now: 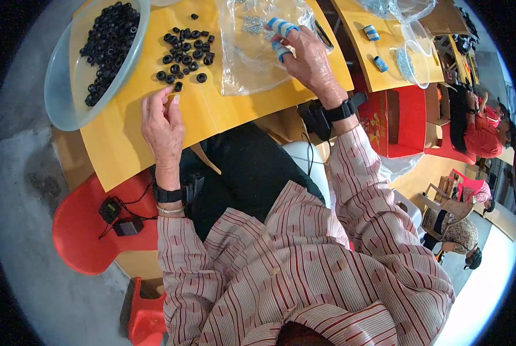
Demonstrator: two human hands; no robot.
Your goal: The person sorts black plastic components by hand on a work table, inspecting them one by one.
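Observation:
My left hand [163,124] rests at the near edge of the yellow board, thumb and forefinger closed at a small black ring [178,86]. Just beyond it lies a loose group of black rings [186,53]. To the right, my right hand [311,60] reaches over a clear plastic bag [240,72] laid flat. Blue-and-white tape wraps its thumb and forefinger, whose tips are apart beside small silvery pieces [253,24] on the bag. Its other fingers are partly hidden. A translucent bowl [55,86] at the left holds a heap of black rings [109,49].
A dark pen-like tool [323,36] lies beyond my right hand. Another yellow table [379,86] at the right carries tape rolls [371,33] and a clear container [414,66]. A red stool [88,230] with black devices stands at my left. Other people sit far right.

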